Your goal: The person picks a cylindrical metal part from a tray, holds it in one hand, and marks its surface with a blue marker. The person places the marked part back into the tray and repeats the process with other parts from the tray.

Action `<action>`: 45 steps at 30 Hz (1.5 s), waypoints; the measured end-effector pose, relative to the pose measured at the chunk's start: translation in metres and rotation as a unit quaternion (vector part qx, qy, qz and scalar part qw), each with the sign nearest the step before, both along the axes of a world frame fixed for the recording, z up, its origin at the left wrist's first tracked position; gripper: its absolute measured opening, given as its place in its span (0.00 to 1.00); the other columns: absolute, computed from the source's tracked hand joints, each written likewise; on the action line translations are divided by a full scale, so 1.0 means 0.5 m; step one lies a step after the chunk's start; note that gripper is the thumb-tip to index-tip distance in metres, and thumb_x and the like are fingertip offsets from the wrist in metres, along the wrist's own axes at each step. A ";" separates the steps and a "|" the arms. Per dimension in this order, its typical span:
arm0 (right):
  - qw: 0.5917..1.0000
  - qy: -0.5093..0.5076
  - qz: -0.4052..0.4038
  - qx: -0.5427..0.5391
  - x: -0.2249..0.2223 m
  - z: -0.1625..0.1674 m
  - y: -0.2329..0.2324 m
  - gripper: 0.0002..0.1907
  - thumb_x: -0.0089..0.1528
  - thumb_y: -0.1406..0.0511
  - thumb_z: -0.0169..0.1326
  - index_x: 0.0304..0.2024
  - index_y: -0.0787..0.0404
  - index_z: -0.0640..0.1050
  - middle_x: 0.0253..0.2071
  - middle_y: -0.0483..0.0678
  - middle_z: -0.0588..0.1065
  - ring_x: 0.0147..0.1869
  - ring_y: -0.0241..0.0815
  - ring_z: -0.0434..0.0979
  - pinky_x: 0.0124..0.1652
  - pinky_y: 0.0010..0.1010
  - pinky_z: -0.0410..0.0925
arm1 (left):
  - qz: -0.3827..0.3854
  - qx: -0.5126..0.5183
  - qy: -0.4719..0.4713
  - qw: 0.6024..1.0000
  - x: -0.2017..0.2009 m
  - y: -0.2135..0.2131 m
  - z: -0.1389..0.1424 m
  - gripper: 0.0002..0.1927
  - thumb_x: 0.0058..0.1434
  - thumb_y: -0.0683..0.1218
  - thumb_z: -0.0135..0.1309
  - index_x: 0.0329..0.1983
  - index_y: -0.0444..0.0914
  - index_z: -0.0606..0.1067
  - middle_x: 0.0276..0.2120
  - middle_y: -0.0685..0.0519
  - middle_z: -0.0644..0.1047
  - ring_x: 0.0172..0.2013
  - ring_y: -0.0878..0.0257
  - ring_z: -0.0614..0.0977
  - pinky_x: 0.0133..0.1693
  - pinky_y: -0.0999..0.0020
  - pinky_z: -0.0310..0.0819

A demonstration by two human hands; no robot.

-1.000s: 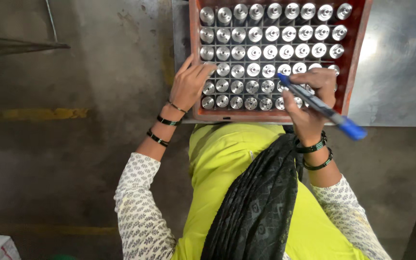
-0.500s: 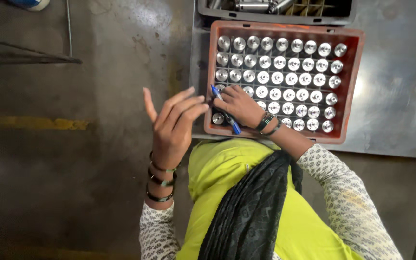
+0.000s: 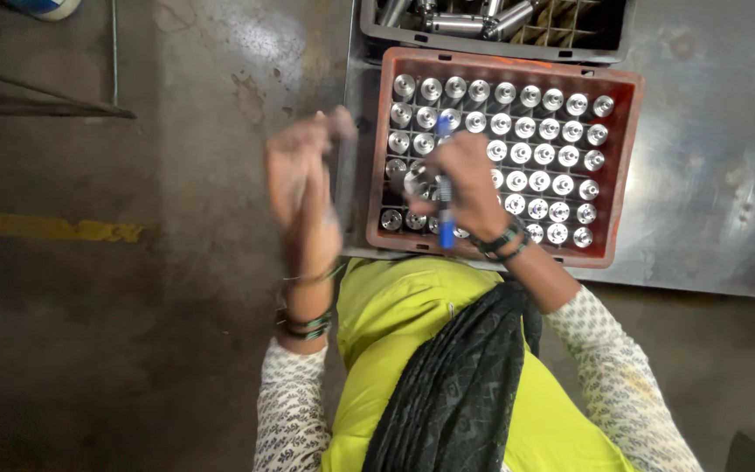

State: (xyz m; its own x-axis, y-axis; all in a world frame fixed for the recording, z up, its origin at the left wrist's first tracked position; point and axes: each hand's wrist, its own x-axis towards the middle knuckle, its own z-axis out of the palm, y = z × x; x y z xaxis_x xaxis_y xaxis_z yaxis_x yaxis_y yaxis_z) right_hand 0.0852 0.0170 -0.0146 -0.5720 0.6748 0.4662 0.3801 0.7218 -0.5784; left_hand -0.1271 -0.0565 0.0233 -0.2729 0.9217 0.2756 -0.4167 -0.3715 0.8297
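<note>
A dark, stained concrete floor [image 3: 133, 350] fills the left and near part of the view, crossed by one worn yellow line [image 3: 54, 229]. To the right stands a grey metal desk [image 3: 709, 175], its left edge just left of the crates and its near edge just behind the person's chest. On the desk sit two crates: a red crate [image 3: 626, 166] at the near left corner, and a grey crate [image 3: 491, 48] touching its far side, holding loose metal pieces. The red crate holds upright silver cylinders [image 3: 552, 157] in a grid, about ten across and seven deep where visible, some hidden under the hand. Bare desk lies open to the right of the crates; the floor to the left is open as well.

The right hand [image 3: 465, 179] rests over the near left rows, its fingers closed around one blue marker [image 3: 444, 197] that points toward the person. The left hand [image 3: 303, 188] is raised over the floor left of the desk, touching nothing, blurred, fingers loosely curled and holding nothing.
</note>
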 end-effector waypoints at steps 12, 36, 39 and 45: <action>0.925 0.309 -0.206 -0.084 0.130 0.103 -0.129 0.28 0.62 0.45 0.55 0.51 0.58 0.69 0.47 0.45 0.70 0.51 0.37 0.69 0.53 0.30 0.66 | -0.236 -0.134 -0.252 0.929 0.195 0.050 -0.044 0.22 0.76 0.60 0.44 0.61 0.41 0.65 0.33 0.53 0.71 0.32 0.66 0.72 0.39 0.71 0.69; 0.974 0.062 -0.179 0.124 0.101 0.105 -0.140 0.16 0.60 0.69 0.56 0.49 0.70 0.73 0.23 0.43 0.61 0.28 0.42 0.59 0.41 0.42 0.59 | -0.183 -0.226 -0.170 0.942 0.202 0.039 0.010 0.22 0.79 0.57 0.39 0.50 0.33 0.72 0.37 0.46 0.76 0.39 0.64 0.79 0.44 0.71 0.75; 0.980 0.060 -0.136 0.129 0.102 0.111 -0.141 0.21 0.61 0.68 0.54 0.51 0.77 0.66 0.29 0.47 0.74 0.31 0.41 0.67 0.40 0.42 0.59 | -0.191 -0.219 -0.204 0.935 0.204 0.039 0.009 0.22 0.78 0.58 0.41 0.48 0.34 0.72 0.38 0.47 0.76 0.40 0.64 0.81 0.45 0.70 0.78; 0.982 0.028 -0.133 0.131 0.096 0.142 -0.142 0.14 0.60 0.67 0.56 0.47 0.63 0.72 0.31 0.47 0.75 0.33 0.45 0.67 0.43 0.43 0.58 | -0.173 -0.198 -0.170 0.950 0.208 0.047 0.006 0.18 0.74 0.56 0.46 0.49 0.36 0.69 0.39 0.53 0.75 0.42 0.64 0.80 0.44 0.69 0.77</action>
State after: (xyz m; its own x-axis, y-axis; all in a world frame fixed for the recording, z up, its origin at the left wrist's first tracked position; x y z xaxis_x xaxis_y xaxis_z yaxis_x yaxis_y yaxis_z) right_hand 0.1331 -0.0543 0.0562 -0.3604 0.6496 0.6694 0.5481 0.7281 -0.4115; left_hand -0.0231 -0.0331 0.0264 0.0530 0.9856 -0.1607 -0.7257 0.1485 0.6718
